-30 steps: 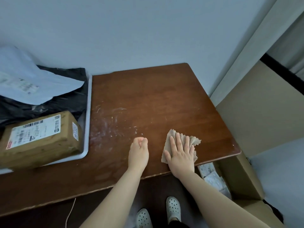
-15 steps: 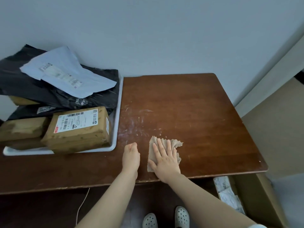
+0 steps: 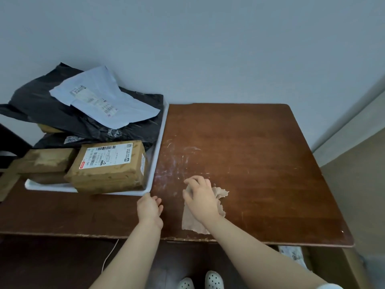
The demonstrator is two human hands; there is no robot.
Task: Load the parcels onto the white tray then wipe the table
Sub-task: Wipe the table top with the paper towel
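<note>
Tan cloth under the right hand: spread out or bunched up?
Mostly spread: the tan ragged cloth lies flat on the brown wooden table, rumpled only under the right hand.

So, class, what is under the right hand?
A crumpled brown cloth lies under the right hand, on the table. The hand covers the cloth's middle.

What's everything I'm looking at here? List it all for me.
Table: one, brown, centre.
Tray: one, white, table's left.
Taped boxes: at least three, brown, tray's front and left.
Plastic bags: count unclear, black, tray's back.
Mailer: one, pale, atop the bags.
Cloth: one, tan, table's front, middle.
Carton: one, brown, floor, right.
Shoes: two, white, floor.
Left hand: one, on table beside tray corner.
Right hand: one, fingers bent, gripping cloth.
</note>
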